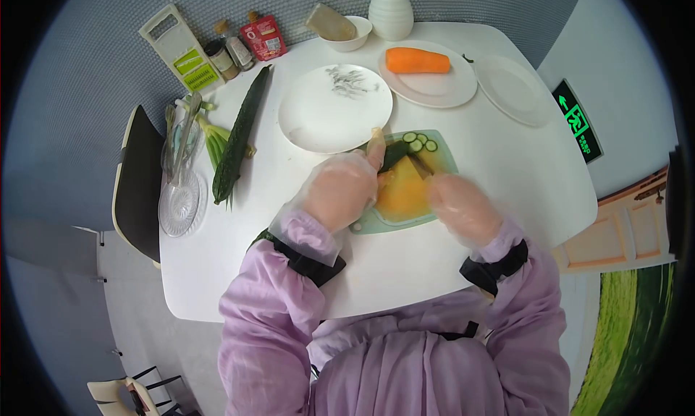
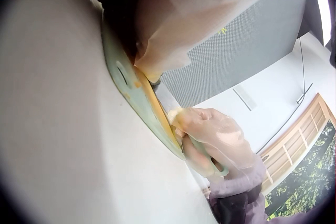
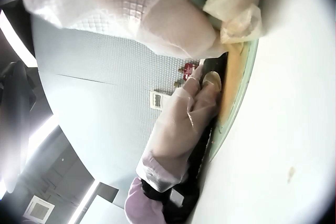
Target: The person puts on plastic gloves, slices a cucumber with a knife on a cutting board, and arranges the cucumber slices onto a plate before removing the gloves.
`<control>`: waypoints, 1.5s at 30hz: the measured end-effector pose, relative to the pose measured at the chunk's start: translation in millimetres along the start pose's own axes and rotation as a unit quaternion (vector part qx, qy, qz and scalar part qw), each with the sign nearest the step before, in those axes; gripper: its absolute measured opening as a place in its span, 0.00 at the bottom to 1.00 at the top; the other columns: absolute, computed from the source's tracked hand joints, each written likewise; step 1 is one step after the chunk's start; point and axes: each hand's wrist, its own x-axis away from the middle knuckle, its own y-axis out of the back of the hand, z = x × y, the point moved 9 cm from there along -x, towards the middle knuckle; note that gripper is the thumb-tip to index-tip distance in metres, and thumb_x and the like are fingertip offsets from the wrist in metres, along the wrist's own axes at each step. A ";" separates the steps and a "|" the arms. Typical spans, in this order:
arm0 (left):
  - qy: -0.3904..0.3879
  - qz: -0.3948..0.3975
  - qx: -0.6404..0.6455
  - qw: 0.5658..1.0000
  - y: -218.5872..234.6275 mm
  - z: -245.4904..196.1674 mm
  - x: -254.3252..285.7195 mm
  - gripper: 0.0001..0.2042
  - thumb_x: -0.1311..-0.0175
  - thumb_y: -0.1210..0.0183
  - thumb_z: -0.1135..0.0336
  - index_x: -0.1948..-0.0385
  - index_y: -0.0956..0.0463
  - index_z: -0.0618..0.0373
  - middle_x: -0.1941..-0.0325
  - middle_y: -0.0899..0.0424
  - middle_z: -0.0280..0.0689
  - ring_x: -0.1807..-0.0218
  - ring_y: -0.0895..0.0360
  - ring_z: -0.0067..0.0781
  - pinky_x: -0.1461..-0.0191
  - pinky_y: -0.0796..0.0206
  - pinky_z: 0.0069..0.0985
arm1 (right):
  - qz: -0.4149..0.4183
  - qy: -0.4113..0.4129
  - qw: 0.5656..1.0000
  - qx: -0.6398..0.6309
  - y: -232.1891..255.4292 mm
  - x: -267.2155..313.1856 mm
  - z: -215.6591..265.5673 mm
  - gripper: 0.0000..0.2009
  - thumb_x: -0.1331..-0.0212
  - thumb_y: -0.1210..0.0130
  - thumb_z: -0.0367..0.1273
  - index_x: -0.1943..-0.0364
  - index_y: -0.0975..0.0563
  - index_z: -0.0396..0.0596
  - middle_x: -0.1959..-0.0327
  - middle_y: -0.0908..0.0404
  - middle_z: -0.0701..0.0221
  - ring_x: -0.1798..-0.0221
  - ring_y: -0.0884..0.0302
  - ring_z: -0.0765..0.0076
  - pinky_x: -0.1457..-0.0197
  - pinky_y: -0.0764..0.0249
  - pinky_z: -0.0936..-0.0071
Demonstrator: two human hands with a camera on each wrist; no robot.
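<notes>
On the green-rimmed cutting board [image 1: 405, 199] with an orange-yellow surface lies a dark green cucumber [image 1: 394, 155]. My left hand [image 1: 340, 192], in a clear plastic glove, holds it down at its left side. Several round cucumber slices [image 1: 421, 141] lie at the board's far right corner. A knife [image 1: 421, 168] stands beside the cut end, gripped in my gloved right hand [image 1: 463, 206]. In the left wrist view its blade [image 2: 167, 97] meets the board, and a pale green handle [image 2: 223, 171] shows under the fingers. The right wrist view has the left fingers [image 3: 212, 80] against the cucumber.
A big white plate [image 1: 311, 112] stands just beyond the board. Behind it are a plate with a peeled carrot [image 1: 418, 60], another white plate [image 1: 514, 90] and a white vase [image 1: 391, 11]. A whole cucumber [image 1: 242, 137], celery-like stalks [image 1: 215, 142] and a grater [image 1: 181, 51] lie leftward.
</notes>
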 end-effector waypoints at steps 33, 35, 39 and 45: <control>-0.020 -0.047 -0.034 0.998 -2.4 0.2 1.9 0.27 0.37 0.49 0.56 0.41 0.40 0.66 0.76 0.26 0.42 0.73 0.26 0.41 0.68 0.34 0.35 | 0.038 -0.094 0.989 0.109 -4.4 -15.0 10.8 0.05 0.43 0.53 0.29 0.71 0.32 0.40 0.77 0.28 0.53 0.71 0.29 0.41 0.69 0.34 0.54; -0.023 -0.046 -0.019 0.999 -2.3 -0.8 2.5 0.27 0.37 0.49 0.56 0.42 0.40 0.66 0.76 0.25 0.42 0.72 0.26 0.42 0.68 0.34 0.35 | 0.016 -0.055 0.992 0.116 -7.4 -11.5 7.2 0.04 0.47 0.52 0.28 0.70 0.31 0.41 0.76 0.28 0.57 0.70 0.29 0.48 0.67 0.32 0.59; -0.025 -0.037 -0.022 0.999 -5.8 -0.2 0.3 0.27 0.37 0.50 0.56 0.41 0.40 0.66 0.74 0.25 0.43 0.71 0.26 0.43 0.67 0.34 0.36 | 0.010 0.007 0.985 0.174 -10.0 -12.7 11.8 0.05 0.50 0.51 0.27 0.68 0.29 0.42 0.75 0.28 0.61 0.69 0.28 0.53 0.66 0.30 0.64; -0.009 -0.014 -0.013 1.000 -6.6 2.4 1.1 0.27 0.36 0.51 0.56 0.40 0.41 0.65 0.73 0.24 0.43 0.70 0.25 0.43 0.66 0.34 0.37 | 0.086 -0.008 0.978 0.191 -9.7 -17.3 20.9 0.03 0.47 0.52 0.26 0.71 0.28 0.41 0.74 0.27 0.61 0.69 0.28 0.52 0.66 0.30 0.64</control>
